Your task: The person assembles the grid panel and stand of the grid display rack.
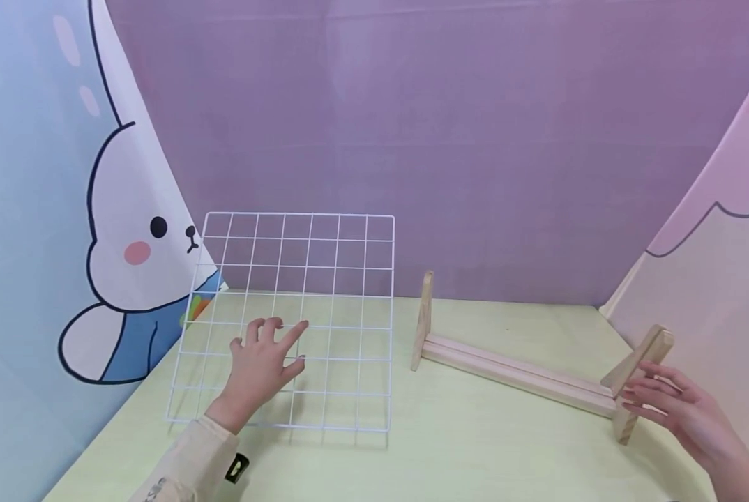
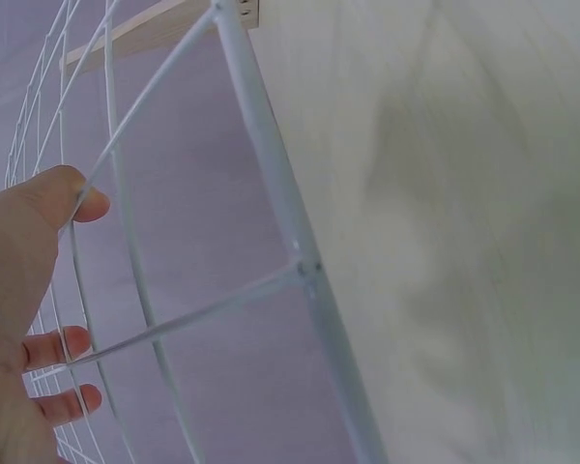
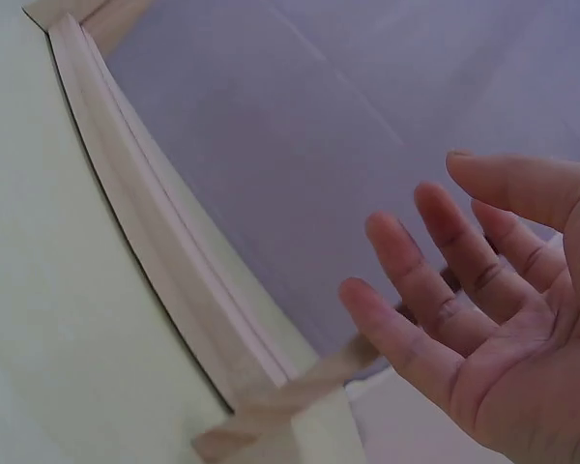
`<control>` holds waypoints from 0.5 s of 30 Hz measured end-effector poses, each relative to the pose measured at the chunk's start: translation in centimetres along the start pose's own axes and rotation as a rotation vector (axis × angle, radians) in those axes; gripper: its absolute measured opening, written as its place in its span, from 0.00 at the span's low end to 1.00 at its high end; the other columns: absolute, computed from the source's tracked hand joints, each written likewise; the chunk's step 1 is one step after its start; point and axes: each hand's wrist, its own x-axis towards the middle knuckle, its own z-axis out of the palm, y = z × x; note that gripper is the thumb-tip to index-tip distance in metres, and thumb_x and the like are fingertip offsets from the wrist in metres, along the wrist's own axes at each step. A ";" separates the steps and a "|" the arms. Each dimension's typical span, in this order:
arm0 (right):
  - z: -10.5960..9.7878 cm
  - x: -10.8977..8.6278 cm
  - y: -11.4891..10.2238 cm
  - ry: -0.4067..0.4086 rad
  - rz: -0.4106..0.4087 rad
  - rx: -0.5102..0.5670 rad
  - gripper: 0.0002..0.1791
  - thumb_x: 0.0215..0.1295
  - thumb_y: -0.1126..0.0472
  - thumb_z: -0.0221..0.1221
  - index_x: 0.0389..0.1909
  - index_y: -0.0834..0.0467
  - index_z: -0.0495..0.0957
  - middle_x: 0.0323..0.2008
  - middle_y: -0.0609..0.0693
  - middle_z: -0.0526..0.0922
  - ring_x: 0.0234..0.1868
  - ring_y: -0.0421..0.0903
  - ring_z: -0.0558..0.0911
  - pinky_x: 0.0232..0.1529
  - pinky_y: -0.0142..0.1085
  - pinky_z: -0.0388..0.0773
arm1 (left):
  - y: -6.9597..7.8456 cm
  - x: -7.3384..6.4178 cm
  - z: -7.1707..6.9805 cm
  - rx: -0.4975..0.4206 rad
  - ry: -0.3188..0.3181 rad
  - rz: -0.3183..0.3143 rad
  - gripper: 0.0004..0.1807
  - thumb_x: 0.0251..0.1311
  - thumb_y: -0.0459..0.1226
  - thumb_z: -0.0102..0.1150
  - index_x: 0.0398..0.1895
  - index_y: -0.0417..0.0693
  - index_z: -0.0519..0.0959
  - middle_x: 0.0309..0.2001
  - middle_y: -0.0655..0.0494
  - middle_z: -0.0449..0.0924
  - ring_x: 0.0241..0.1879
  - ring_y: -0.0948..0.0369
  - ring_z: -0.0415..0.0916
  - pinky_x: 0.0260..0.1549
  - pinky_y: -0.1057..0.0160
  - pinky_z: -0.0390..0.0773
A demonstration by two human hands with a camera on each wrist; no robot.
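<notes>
A white wire grid panel [image 1: 330, 293] stands tilted on the left side, in front of the backdrop. My left hand [image 1: 258, 366] holds it, with thumb and fingertips poking through the mesh in the left wrist view, where thin wires cross in front of the thumb [image 2: 63, 198]. To the right is a wooden stand [image 1: 519, 373], made of a long grooved bar joined to an upright at each end. My right hand [image 1: 688, 411] hovers by the stand's near right upright [image 1: 641, 362]. Its fingers are loosely bent, and nothing lies in the palm [image 3: 522, 377].
Both wooden pieces rest on a pale yellow-green tabletop [image 1: 475, 446]. A purple cloth backdrop [image 1: 450, 139] hangs behind it. Cloth with a printed rabbit [image 1: 136, 209] bounds the left side, and a pink printed cloth [image 1: 726, 181] bounds the right.
</notes>
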 end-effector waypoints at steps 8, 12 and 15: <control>-1.4 -2.3 0.9 0.243 -0.029 0.048 0.26 0.70 0.84 0.37 0.53 0.62 0.78 0.42 0.55 0.83 0.43 0.52 0.86 0.41 0.44 0.84 | 0.0 0.0 0.0 0.001 0.001 0.006 0.30 0.55 0.48 0.67 0.64 0.60 0.76 0.53 0.40 0.72 0.55 0.37 0.66 0.34 0.32 0.71; -1.9 -2.5 2.0 0.325 -0.049 0.011 0.27 0.66 0.86 0.41 0.53 0.59 0.78 0.41 0.54 0.82 0.40 0.50 0.86 0.38 0.42 0.84 | -0.2 -0.1 0.1 0.003 0.015 0.007 0.30 0.54 0.47 0.68 0.63 0.59 0.76 0.52 0.40 0.72 0.54 0.37 0.66 0.34 0.32 0.71; -2.2 -2.5 2.7 0.398 -0.015 -0.089 0.32 0.62 0.88 0.45 0.54 0.52 0.77 0.42 0.49 0.82 0.40 0.45 0.85 0.36 0.38 0.84 | -0.3 -0.2 0.1 -0.007 0.033 0.009 0.30 0.53 0.47 0.68 0.62 0.58 0.76 0.52 0.40 0.71 0.54 0.37 0.66 0.33 0.32 0.71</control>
